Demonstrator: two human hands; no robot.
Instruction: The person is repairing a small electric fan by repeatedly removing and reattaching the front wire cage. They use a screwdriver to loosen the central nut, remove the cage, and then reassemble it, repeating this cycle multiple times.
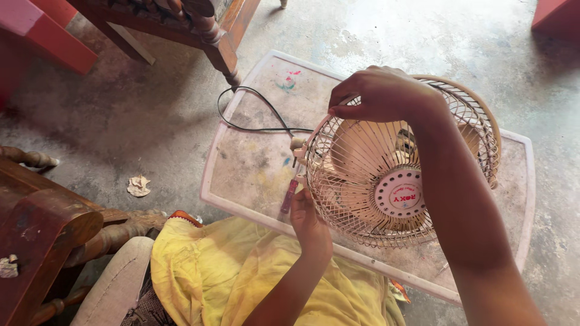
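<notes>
While the fan (pixel 402 166) stands tilted on the low table (pixel 254 163), toward its right half, the person works at the rim of its wire cage. From the head view, the right hand (pixel 380 93) comes over the top of the cage and closes on the upper left of the rim, fingers curled tight around the wire, steadying it. The left hand (pixel 309 217) sits at the table's near edge, just beside the cage's lower left; it holds a thin screwdriver (pixel 290 194) with a reddish handle, fingers narrow around it, the shaft pointing up at a small clip or screw on the rim (pixel 297 145). Whether the tip is seated there I cannot tell.

A black cord (pixel 254 118) loops from that point across the table's far left corner. Yellow cloth (pixel 241 271) covers the person's lap below the near edge. Dark wooden furniture (pixel 205 27) stands beyond the far left corner, more wood (pixel 42 223) lies at the left, and a crumpled scrap (pixel 138 185) lies on the concrete floor (pixel 121 108).

To my eye the step in hand is working the fastener that joins the cage halves. The next move calls for the tip squarely in the fastener, with the right hand keeping the cage from turning, since the wire rim looks light and springy.
</notes>
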